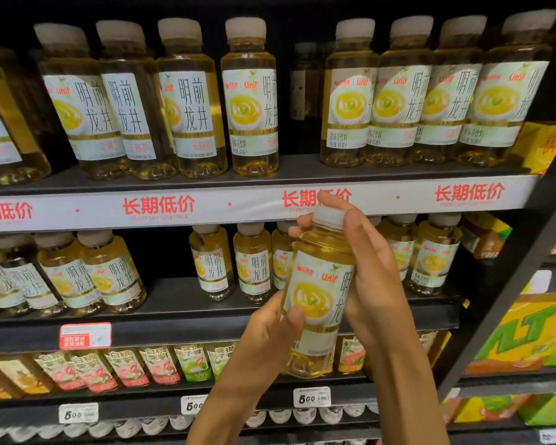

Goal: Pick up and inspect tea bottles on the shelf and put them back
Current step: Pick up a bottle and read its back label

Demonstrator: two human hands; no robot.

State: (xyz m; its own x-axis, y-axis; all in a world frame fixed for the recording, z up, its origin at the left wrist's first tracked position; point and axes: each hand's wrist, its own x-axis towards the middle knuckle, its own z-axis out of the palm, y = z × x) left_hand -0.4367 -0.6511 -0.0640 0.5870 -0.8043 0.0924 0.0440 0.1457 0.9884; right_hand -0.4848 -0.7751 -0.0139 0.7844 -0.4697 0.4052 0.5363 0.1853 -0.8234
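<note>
The tea bottle [315, 293] is held upright in front of the shelves, off any shelf, its label with the yellow cup facing the camera. The left hand [267, 329] grips its lower body from the left, thumb pressed across the label's edge. The right hand [373, 277] wraps the right side and reaches up, fingers curled over the white cap [329, 216]. Just behind the bottle, the middle shelf [206, 316] carries more of the same bottles, with an open gap to the left of centre. Below it, a lower shelf holds smaller drinks with pink and green labels [126, 367]. Farther up, the top shelf's white price strip [206, 205] bears red characters, and above it stands a row of matching bottles [251, 97], with one slot open right of centre.
</note>
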